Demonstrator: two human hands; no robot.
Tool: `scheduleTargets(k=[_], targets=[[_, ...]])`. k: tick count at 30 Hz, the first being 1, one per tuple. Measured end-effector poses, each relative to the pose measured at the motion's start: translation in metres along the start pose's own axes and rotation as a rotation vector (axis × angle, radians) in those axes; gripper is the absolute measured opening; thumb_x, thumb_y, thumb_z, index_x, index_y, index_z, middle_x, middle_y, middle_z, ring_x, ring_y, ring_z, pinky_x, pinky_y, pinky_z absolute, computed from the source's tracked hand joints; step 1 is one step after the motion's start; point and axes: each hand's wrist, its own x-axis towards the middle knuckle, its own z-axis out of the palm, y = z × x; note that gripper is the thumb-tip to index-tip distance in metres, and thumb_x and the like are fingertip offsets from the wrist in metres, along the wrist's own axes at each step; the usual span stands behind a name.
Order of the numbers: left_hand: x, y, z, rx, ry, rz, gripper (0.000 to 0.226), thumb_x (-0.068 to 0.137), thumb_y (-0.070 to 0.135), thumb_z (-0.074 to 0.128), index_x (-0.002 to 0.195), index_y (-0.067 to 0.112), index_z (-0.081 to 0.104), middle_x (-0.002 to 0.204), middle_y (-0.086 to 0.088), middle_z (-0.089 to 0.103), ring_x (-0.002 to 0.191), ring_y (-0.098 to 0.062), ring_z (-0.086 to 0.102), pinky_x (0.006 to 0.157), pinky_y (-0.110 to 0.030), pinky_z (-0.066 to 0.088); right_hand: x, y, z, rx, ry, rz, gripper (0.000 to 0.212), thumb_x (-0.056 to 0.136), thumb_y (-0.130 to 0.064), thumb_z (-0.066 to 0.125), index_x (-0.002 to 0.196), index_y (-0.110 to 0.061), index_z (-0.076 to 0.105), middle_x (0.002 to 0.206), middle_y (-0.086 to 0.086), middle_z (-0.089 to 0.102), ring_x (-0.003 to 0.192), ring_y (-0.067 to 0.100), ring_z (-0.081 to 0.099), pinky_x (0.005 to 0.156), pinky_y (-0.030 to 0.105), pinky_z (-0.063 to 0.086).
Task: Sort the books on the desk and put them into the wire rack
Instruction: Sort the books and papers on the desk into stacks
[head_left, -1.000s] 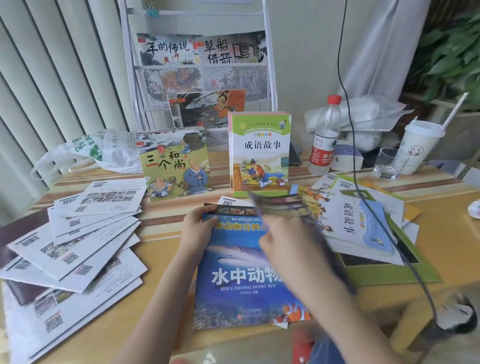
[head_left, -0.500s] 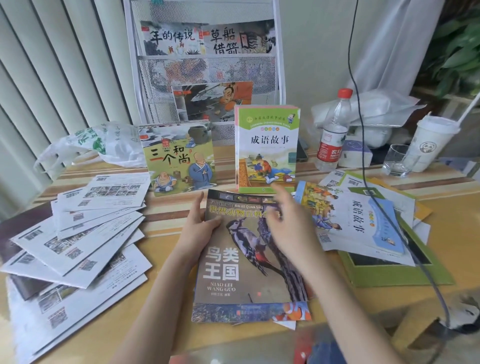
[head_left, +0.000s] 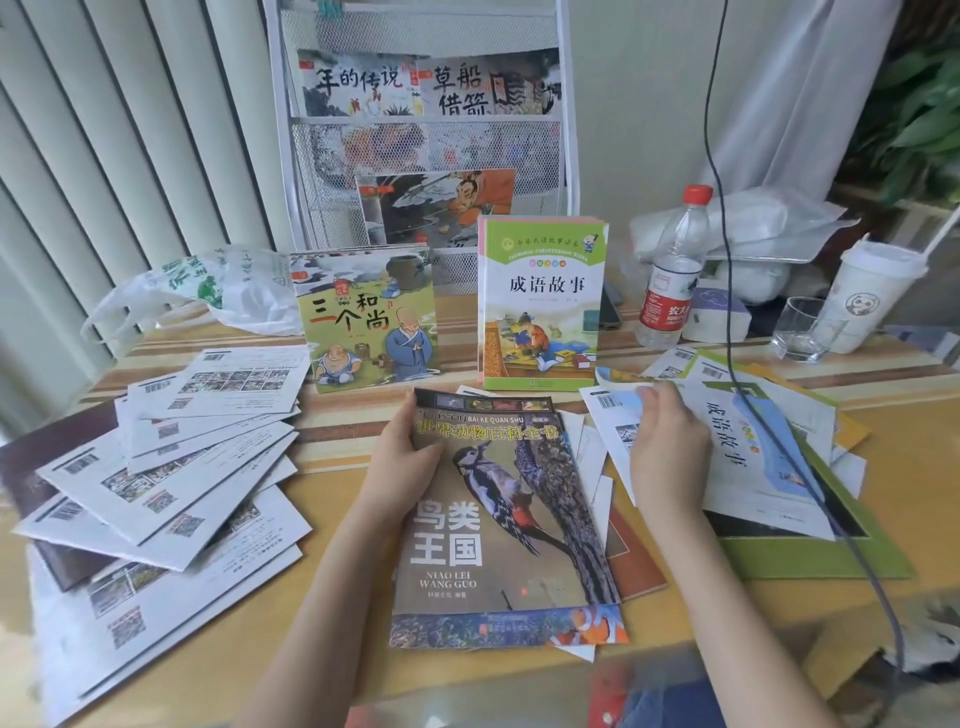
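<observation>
A bird book with a woodpecker cover (head_left: 498, 519) lies on top of a blue sea-animal book (head_left: 519, 631) at the desk's front middle. My left hand (head_left: 405, 452) grips the bird book's upper left edge, thumb on the cover. My right hand (head_left: 670, 447) reaches into the loose pile of thin books (head_left: 748, 447) to the right, fingers on a white back cover. A white wire rack (head_left: 426, 140) stands at the back with books in its tiers. Two books stand upright before it: a monk picture book (head_left: 366, 319) and a green idiom book (head_left: 543, 306).
Fanned white back-cover booklets (head_left: 171, 467) cover the left of the desk, with a plastic bag (head_left: 208, 291) behind them. At the right back stand a water bottle (head_left: 670, 275), a glass (head_left: 805, 330) and a paper cup (head_left: 872, 296). A black cable (head_left: 727, 260) hangs down across the right.
The bird book was laid on top of the blue sea-animal book. My right hand then left it and moved right to the loose pile. The left hand stayed on the stack's edge.
</observation>
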Motion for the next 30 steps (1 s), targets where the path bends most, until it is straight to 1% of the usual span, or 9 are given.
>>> scheduleTargets(k=[2,4,7,11,13,17,20,23,30], targets=[[-0.003,0.003,0.003,0.163,0.120,0.177,0.058,0.088,0.011,0.060,0.142,0.015,0.041,0.143,0.004,0.042,0.137,-0.013,0.034,0.115,-0.033,0.027,-0.005,-0.007,-0.006,0.127,0.223,-0.113,0.037,0.099,-0.023,0.040,0.082,0.005,0.058,0.058,0.015,0.058,0.060,0.028,0.053,0.059,0.034,0.041],[-0.006,0.010,0.006,-0.103,0.180,0.245,0.032,0.092,0.020,0.058,0.125,0.019,0.060,0.130,0.004,0.058,0.123,-0.008,0.051,0.106,-0.034,0.040,-0.014,-0.019,-0.010,0.258,0.294,-0.239,0.042,0.102,-0.029,0.032,0.081,0.000,0.053,0.064,0.014,0.057,0.073,0.023,0.046,0.072,0.035,0.039],[-0.004,0.026,0.011,-0.705,-0.010,-0.066,0.035,0.098,0.035,0.044,0.119,0.012,0.061,0.121,-0.012,0.064,0.101,-0.024,0.064,0.081,-0.040,0.056,-0.029,-0.045,-0.017,0.434,0.207,-0.374,0.038,0.103,-0.030,0.024,0.079,-0.008,0.044,0.068,0.012,0.051,0.077,0.021,0.041,0.074,0.029,0.033],[-0.002,0.032,0.005,-0.883,-0.297,-0.411,0.055,0.090,0.043,0.046,0.122,0.000,0.055,0.114,-0.022,0.064,0.088,-0.028,0.067,0.068,-0.035,0.058,-0.045,-0.073,-0.018,0.614,0.090,-0.335,0.055,0.101,-0.029,0.021,0.065,0.001,0.050,0.065,0.009,0.049,0.068,0.024,0.045,0.069,0.036,0.037],[-0.005,0.031,-0.002,-0.949,-0.443,-0.450,0.052,0.080,0.025,0.065,0.119,-0.008,0.054,0.105,-0.023,0.067,0.082,-0.029,0.070,0.067,-0.033,0.060,-0.046,-0.077,-0.019,0.651,0.079,-0.277,0.048,0.097,-0.025,0.026,0.062,-0.002,0.049,0.066,0.008,0.051,0.069,0.024,0.048,0.068,0.041,0.038],[-0.003,0.025,-0.003,-0.869,-0.419,-0.367,0.050,0.080,-0.006,0.058,0.128,-0.007,0.046,0.100,-0.023,0.068,0.071,-0.027,0.071,0.058,-0.032,0.059,-0.037,-0.065,-0.013,1.013,-0.111,0.369,0.031,0.085,-0.028,0.036,0.065,-0.015,0.056,0.105,-0.004,0.062,0.106,0.009,0.053,0.091,0.037,0.039],[-0.003,0.029,-0.003,-0.947,-0.369,-0.195,0.053,0.082,-0.012,0.050,0.130,0.010,0.048,0.112,-0.020,0.067,0.084,-0.032,0.070,0.064,-0.042,0.059,-0.021,-0.043,-0.009,1.138,-0.430,0.799,0.018,0.084,-0.029,0.052,0.097,-0.023,0.062,0.118,0.002,0.062,0.104,0.013,0.060,0.089,0.038,0.048],[-0.002,0.047,0.003,-0.922,-0.341,-0.050,0.064,0.082,-0.015,0.050,0.133,0.024,0.046,0.113,-0.012,0.068,0.086,-0.026,0.070,0.066,-0.037,0.058,-0.003,-0.040,-0.017,1.054,-0.600,0.612,0.009,0.093,-0.017,0.056,0.099,-0.014,0.061,0.094,0.000,0.069,0.080,0.006,0.064,0.065,0.024,0.048],[0.073,0.100,0.034,-0.198,0.132,0.416,0.056,0.081,0.005,0.070,0.132,0.018,0.049,0.109,-0.001,0.069,0.089,-0.013,0.067,0.077,-0.029,0.057,0.085,-0.022,0.014,0.603,-0.378,0.152,0.018,0.089,-0.020,0.062,0.072,-0.017,0.056,0.063,0.000,0.062,0.057,0.005,0.057,0.054,0.025,0.039]])
